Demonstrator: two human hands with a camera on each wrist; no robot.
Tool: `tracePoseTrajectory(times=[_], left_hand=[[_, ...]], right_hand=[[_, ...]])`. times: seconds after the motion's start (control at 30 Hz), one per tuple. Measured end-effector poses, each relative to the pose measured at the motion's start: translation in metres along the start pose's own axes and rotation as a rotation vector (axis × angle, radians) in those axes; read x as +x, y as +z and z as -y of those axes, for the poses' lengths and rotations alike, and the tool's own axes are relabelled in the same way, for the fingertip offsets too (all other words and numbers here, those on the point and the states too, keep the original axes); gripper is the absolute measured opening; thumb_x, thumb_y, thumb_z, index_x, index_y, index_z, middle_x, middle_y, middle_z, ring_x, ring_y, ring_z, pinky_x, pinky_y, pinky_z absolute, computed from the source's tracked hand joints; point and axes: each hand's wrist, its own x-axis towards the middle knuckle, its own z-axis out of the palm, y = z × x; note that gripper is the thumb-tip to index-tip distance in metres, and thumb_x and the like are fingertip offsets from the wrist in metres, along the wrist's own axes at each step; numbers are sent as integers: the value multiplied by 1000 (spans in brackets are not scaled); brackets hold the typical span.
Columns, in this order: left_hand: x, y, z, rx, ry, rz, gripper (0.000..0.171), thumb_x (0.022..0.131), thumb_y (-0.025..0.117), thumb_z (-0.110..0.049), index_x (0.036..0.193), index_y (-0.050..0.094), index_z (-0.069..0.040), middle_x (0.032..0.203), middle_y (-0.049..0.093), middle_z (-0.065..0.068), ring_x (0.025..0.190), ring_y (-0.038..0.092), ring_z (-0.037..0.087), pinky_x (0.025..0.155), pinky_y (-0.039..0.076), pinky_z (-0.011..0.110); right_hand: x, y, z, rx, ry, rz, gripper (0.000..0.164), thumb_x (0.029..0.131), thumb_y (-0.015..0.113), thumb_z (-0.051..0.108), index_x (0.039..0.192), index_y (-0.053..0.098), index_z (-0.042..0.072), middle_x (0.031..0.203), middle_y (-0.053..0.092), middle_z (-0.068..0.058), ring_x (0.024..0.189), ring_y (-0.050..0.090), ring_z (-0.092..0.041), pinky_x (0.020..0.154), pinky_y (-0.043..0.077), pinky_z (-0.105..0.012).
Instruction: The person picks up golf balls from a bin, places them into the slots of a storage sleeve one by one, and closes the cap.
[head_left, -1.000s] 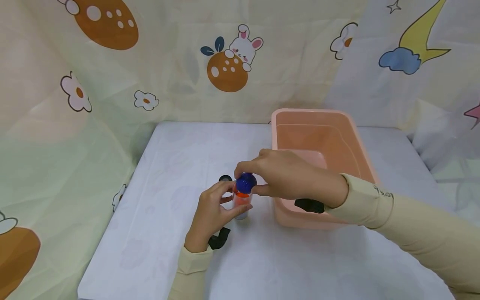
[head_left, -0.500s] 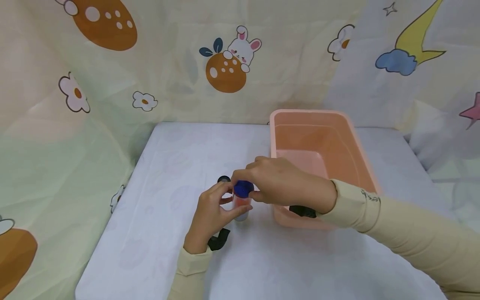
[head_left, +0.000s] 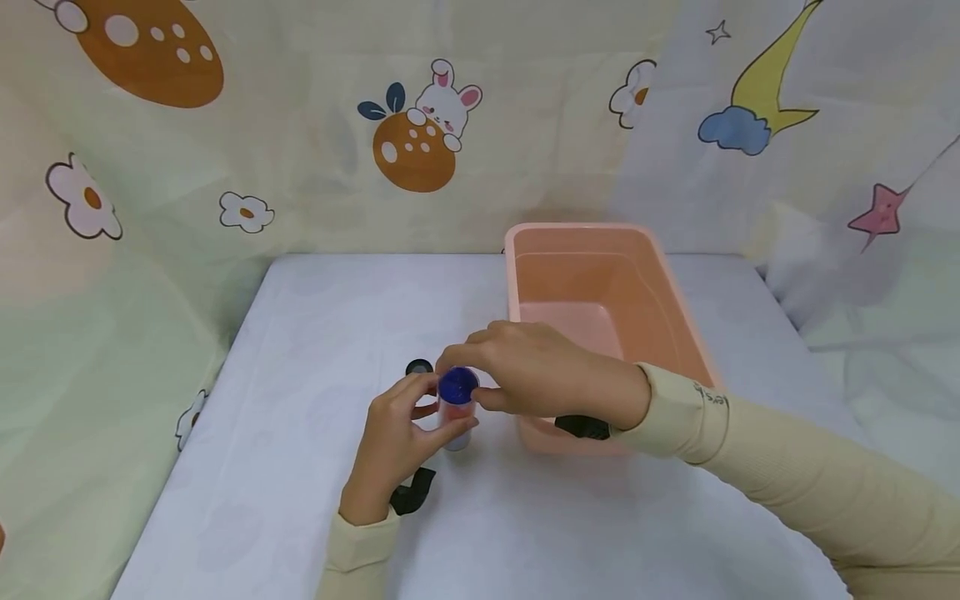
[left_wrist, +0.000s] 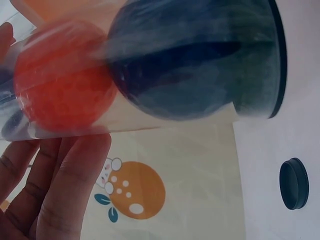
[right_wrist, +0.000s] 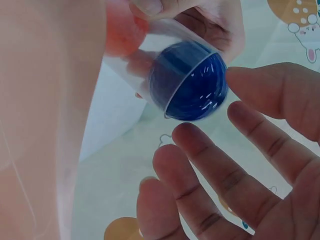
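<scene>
My left hand (head_left: 397, 433) grips an upright clear tube (head_left: 457, 435) between thumb and fingers. Stacked in the tube, seen in the left wrist view, are a dark blue ball (left_wrist: 172, 60) at the bottom end and an orange-red ball (left_wrist: 65, 77) above it. A shiny blue ball (right_wrist: 200, 90) sits at the tube's mouth, within the rim. Around that mouth are the fingertips of my right hand (head_left: 536, 367), spread, with the thumb close to the rim; whether they touch it is hard to tell. A round black lid (head_left: 419, 367) lies on the table behind the tube.
A pink plastic basin (head_left: 583, 237) stands at the right, partly behind my right arm. White cloth covers the table (head_left: 337, 308). A curtain (head_left: 300, 150) with cartoon prints hangs at the back and sides. A black strap piece (head_left: 412, 492) shows at my left wrist.
The shiny blue ball has gone down from above the tube's mouth into it, with my right hand lowering along. My left hand keeps its grip on the tube. The head view has shifted rightward.
</scene>
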Motion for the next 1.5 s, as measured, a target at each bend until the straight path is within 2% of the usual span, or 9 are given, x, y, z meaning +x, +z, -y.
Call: tracePoseTrajectory(times=[0.17,0.3,0.4,0.53,0.7,0.87,1.13,1.33,1.5], left_hand=[[-5,-11,2,21,-18,-29,55,73,103,-11,120,75,-2,103,74,6,98,75,24,76,67,29],[-3,-11,2,5,-31,-10,56,75,102,-12,122,74,-1,107,75,8,101,75,25,78,67,28],[0,-8,3,-17,-30,17,56,77,101,-15,125,74,-1,110,75,8,103,75,24,81,66,27],[1,-8,4,-28,-26,11,57,76,101,-14,124,74,-1,110,75,7,103,75,23,81,66,25],[1,-8,4,-24,-26,1,57,75,102,-13,124,74,-2,111,75,7,103,75,22,81,66,24],[0,-11,3,-8,-37,2,57,76,102,-15,124,74,-1,111,75,8,103,75,23,81,66,26],[-3,-16,4,37,-42,-33,56,75,103,-15,121,74,0,110,76,9,100,75,23,78,67,26],[-6,-17,5,41,-47,-43,56,73,103,-13,119,74,1,107,76,9,99,75,23,78,66,26],[-9,-19,5,60,-69,-37,57,73,103,-14,119,73,1,108,76,10,99,75,24,78,67,28]], right_hand=[[12,-4,3,33,-4,5,38,96,85,15,133,75,19,123,78,1,107,72,-26,85,65,-36],[11,-9,-1,53,37,1,35,97,82,9,130,76,17,125,77,0,110,72,-26,89,64,-39],[8,-9,-5,60,56,-11,31,96,79,3,124,79,16,122,78,1,109,72,-27,88,64,-41],[8,-6,-8,66,23,-30,28,96,76,-2,117,82,16,116,78,0,107,72,-27,88,64,-42],[10,-6,-9,56,-2,-51,26,96,75,-3,114,83,14,113,78,-1,105,73,-27,84,65,-40],[16,-9,-11,46,7,-59,25,96,75,-2,115,82,13,116,78,-3,106,74,-27,80,66,-38],[33,-15,-19,127,37,-168,22,100,73,4,120,80,7,118,80,-6,112,71,-32,93,63,-46],[49,-19,-28,161,66,-251,20,101,72,5,120,80,3,115,81,-9,113,71,-33,95,61,-50],[62,-23,-31,180,85,-265,19,102,72,7,119,81,4,114,81,-9,110,70,-32,96,60,-48]])
